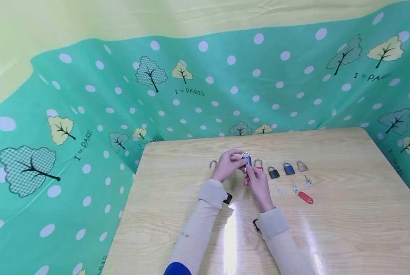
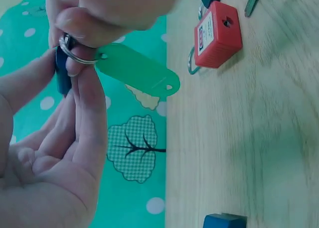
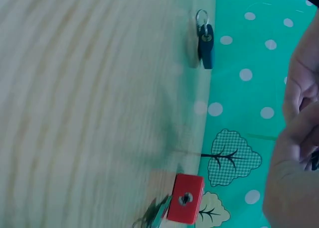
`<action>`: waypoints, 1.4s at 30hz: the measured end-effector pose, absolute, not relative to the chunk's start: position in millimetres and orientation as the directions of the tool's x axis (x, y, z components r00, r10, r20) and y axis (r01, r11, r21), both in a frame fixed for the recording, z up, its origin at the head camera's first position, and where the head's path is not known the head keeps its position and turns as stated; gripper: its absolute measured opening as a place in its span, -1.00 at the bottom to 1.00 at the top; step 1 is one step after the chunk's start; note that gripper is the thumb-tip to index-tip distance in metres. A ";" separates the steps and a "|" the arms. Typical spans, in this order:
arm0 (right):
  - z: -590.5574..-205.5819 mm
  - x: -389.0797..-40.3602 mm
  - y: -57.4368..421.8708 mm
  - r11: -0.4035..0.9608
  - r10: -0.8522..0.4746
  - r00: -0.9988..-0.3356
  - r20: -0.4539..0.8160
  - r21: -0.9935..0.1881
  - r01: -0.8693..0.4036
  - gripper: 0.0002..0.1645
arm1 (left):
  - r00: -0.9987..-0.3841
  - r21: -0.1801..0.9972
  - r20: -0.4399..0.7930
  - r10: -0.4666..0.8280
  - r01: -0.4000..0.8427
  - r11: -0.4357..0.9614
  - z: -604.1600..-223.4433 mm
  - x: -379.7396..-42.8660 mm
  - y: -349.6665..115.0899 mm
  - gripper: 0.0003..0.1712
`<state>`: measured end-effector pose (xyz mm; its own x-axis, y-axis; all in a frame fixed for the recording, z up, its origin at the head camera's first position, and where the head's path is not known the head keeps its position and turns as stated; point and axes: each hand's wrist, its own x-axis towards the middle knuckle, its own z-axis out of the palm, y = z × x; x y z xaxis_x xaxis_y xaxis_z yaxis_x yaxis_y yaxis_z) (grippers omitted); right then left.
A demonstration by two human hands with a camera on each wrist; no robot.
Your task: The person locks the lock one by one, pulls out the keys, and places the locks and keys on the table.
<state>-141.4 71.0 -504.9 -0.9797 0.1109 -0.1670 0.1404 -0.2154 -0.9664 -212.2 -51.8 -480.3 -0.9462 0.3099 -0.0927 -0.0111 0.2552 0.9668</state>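
Raised over the back of the table, a blue padlock (image 1: 246, 159) with a silver shackle is held between the thumb and fingers of my left hand (image 1: 230, 165). My right hand (image 1: 258, 185) pinches a key at the padlock's underside; fingers hide most of the key and the keyhole. From the pinch hangs a metal key ring (image 2: 76, 55) with a green tag (image 2: 137, 70), seen in the left wrist view. Just behind the hands, a red padlock (image 1: 258, 167) stands on the table. The right wrist view shows both hands only partly, at its right edge.
Right of the hands stand a black padlock (image 1: 273, 172), another blue padlock (image 1: 289, 168) and a silver padlock (image 1: 302, 166). Before them lie loose keys (image 1: 296, 188) and a red tag (image 1: 305, 197). A raised shackle (image 1: 213, 163) shows left of the left hand. Patterned cloth (image 1: 205, 84) walls the table.
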 end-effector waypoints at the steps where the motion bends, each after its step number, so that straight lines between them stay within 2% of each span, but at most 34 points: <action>1: -505.2 -140.7 72.0 -0.198 0.113 -0.980 -0.166 -0.970 0.142 -0.56 | -0.947 0.971 -0.095 0.307 -0.020 0.239 -480.0 -212.1 -52.8 -0.47; 5: -506.6 -138.0 76.6 -0.109 0.114 -0.979 -0.168 -0.982 0.156 -0.60 | -0.951 0.977 -0.104 0.291 -0.043 0.209 -480.6 -212.0 -56.9 -0.51; 12: -509.4 -138.8 83.2 0.067 0.105 -0.978 -0.178 -0.980 0.186 -0.51 | -0.947 0.990 -0.120 0.298 -0.093 0.103 -485.1 -210.9 -60.7 -0.54; 21: -507.5 -135.3 90.3 0.149 0.134 -0.982 -0.134 -0.977 0.153 -0.61 | -0.964 0.989 -0.146 0.223 -0.145 0.023 -490.5 -203.4 -54.1 -0.54; 28: -508.2 -132.2 92.0 0.179 0.144 -0.981 -0.131 -0.971 0.156 -0.61 | -0.974 0.986 -0.156 0.162 -0.162 -0.028 -498.4 -199.2 -48.2 -0.61; 34: -512.8 -126.7 86.8 0.239 0.101 -0.986 -0.133 -0.959 0.154 -0.68 | -0.989 0.981 -0.147 0.007 -0.147 -0.129 -501.4 -202.1 -50.8 -0.59; 37: -515.3 -124.5 83.8 0.281 0.088 -0.988 -0.129 -0.948 0.149 -0.71 | -0.990 0.986 -0.140 -0.015 -0.137 -0.100 -501.7 -202.5 -52.5 -0.58; 42: -515.8 -126.8 84.5 0.395 0.105 -0.991 -0.079 -0.912 0.115 -0.78 | -0.984 0.982 -0.175 0.035 -0.172 0.080 -505.7 -200.9 -51.9 -0.58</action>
<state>-126.8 84.5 -515.8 -0.9913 0.1051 -0.0791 0.1145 0.3946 -0.9117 -200.9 -51.9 -505.7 -0.9840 0.0345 -0.1750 -0.1718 0.0803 0.9819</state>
